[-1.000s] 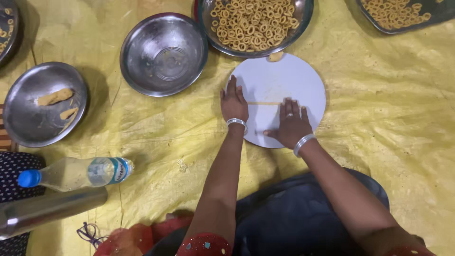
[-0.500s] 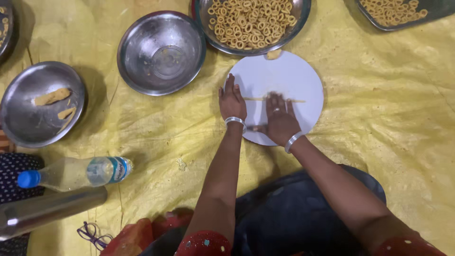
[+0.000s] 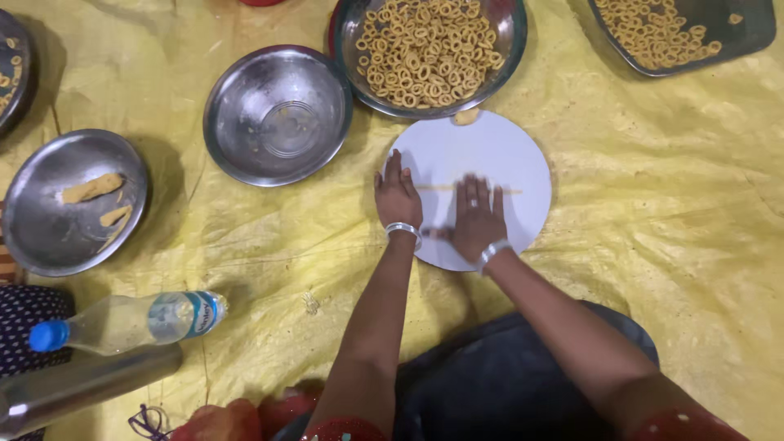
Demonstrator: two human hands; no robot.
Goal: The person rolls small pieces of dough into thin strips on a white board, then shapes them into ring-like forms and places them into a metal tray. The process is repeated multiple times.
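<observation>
since the earlier frames the right hand [image 3: 476, 216] has travelled forward over the white round board [image 3: 506, 155], from the near edge toward the middle, and the thin dough strand [image 3: 441, 187] beneath the fingers now shows longer, its far end reaching past the right fingertips. the left hand [image 3: 398, 198] has kept roughly its place at the board's left side. both hands lie flat, palms down, fingers extended and slightly spread; neither hand grasps or pinches anything. the strand lies across the board, running left to right, partly covered by the right fingers, with one end close to the left hand. judgement: the forward stroke together with the longer strand indicates that rolling is under way and the strand is thinning; it is not yet formed into a ring. a small lump of dough [image 3: 466, 117] rests at the board's far rim, touching or just beside the large steel bowl of finished rings [image 3: 510, 41]. an empty steel bowl [image 3: 278, 114] stands to the left of that bowl, near the board but apart from it. a steel plate with dough pieces [image 3: 49, 229] lies well to the left. a plastic bottle with a blue cap [image 3: 122, 320] lies on its side on the yellow sheet [image 3: 678, 204], near the lower left corner.
</observation>
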